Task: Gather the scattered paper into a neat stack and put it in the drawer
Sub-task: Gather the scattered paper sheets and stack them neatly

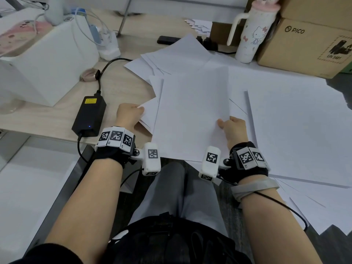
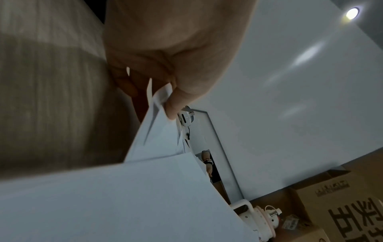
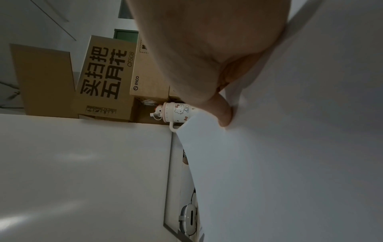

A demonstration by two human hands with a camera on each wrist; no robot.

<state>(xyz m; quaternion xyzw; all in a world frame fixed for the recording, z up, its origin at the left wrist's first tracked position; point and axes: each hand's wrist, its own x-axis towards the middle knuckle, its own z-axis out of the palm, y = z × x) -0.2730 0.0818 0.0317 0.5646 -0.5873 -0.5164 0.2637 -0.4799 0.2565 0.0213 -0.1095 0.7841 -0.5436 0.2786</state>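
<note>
the left hand (image 1: 129, 114) pinched the near left corner of a few skewed sheets, thumb on top and fingers curled beneath, as the left wrist view (image 2: 172, 98) confirmed. between the two hands lay the gathered sheet (image 1: 192, 115), its long axis running away from the person, its near edge hanging past the edge of the bench (image 1: 57, 115). the right hand (image 1: 235, 130) gripped that sheet's right edge, thumb (image 3: 225, 114) pressed on top and fingers hidden under it. further right, the loose paper (image 1: 297, 121) was spread wide, some of it overhanging the bench, so the right hand looked the nearer one for reaching it. more sheets fanned out behind toward the cup (image 1: 251, 33) and the cardboard box (image 1: 304, 44). i could not see any drawer.
</note>
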